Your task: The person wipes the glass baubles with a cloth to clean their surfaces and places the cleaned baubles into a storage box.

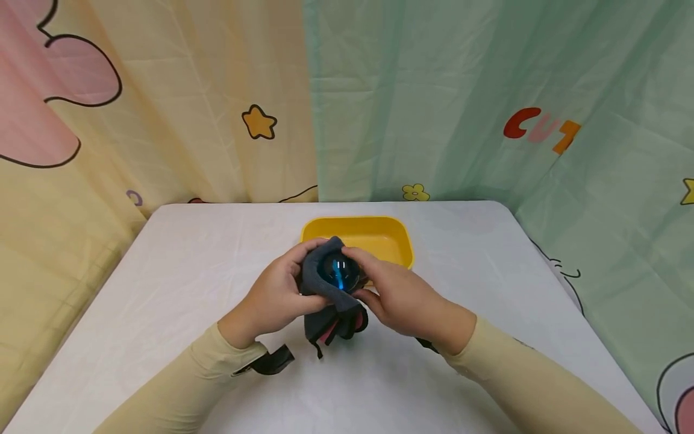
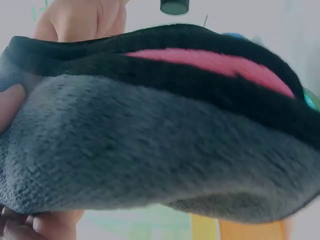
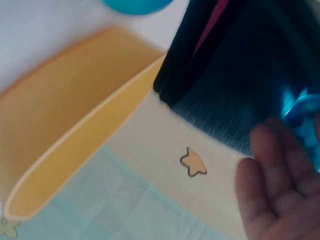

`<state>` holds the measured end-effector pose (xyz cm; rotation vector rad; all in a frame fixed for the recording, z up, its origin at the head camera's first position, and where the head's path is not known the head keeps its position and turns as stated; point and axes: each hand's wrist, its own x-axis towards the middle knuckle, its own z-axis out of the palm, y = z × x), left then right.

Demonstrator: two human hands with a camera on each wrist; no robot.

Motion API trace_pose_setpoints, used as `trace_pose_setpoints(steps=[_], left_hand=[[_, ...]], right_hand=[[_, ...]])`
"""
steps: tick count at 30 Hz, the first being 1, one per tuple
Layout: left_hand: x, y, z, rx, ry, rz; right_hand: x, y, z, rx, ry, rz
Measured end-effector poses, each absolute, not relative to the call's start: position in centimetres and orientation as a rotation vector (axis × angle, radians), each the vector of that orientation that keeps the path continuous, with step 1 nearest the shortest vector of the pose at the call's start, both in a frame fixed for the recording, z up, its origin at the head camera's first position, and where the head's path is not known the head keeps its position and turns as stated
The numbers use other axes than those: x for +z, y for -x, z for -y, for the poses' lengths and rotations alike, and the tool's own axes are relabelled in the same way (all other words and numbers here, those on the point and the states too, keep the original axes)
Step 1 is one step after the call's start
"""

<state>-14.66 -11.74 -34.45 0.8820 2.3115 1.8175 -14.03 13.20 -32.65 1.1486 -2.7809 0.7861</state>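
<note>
A grey plush cloth (image 1: 313, 271) with black edging and a pink layer is bunched around a shiny, dark-blue round object (image 1: 339, 272); its exact kind does not show. My left hand (image 1: 273, 292) grips the cloth from the left, thumb in front and fingers behind. From the right, my right hand (image 1: 403, 295) holds the round object, thumb and fingers at its side. Close up in the left wrist view, the folded cloth (image 2: 150, 130) covers most of the work. The right wrist view shows the right fingers (image 3: 272, 170) beside the object's bright blue surface (image 3: 306, 117).
Just behind the hands, a yellow rectangular tray (image 1: 398, 241) stands on the white table (image 1: 461, 241). A dark strap end (image 1: 273, 361) sticks out at the left wrist. Patterned curtains (image 1: 379, 108) hang behind and beside the table.
</note>
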Motion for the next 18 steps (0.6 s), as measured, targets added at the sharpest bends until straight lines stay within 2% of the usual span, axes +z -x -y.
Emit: trace_pose_setpoints(steps=[5,13,18], left_hand=[[-34.34,14.45,11.60,1.783,-0.889,-2.287],[-34.50,14.32,11.34,1.766,-0.900,-2.289],[-34.73,14.68,11.37,1.807,-0.915,-2.274]], right_hand=[[-32.79,14.13,-13.47,0.570,-1.132,2.678],[-33.08,14.05,-13.35,1.078,-1.060,2.812],[-33.11,13.90,-13.17,0.972,-1.042,2.809]])
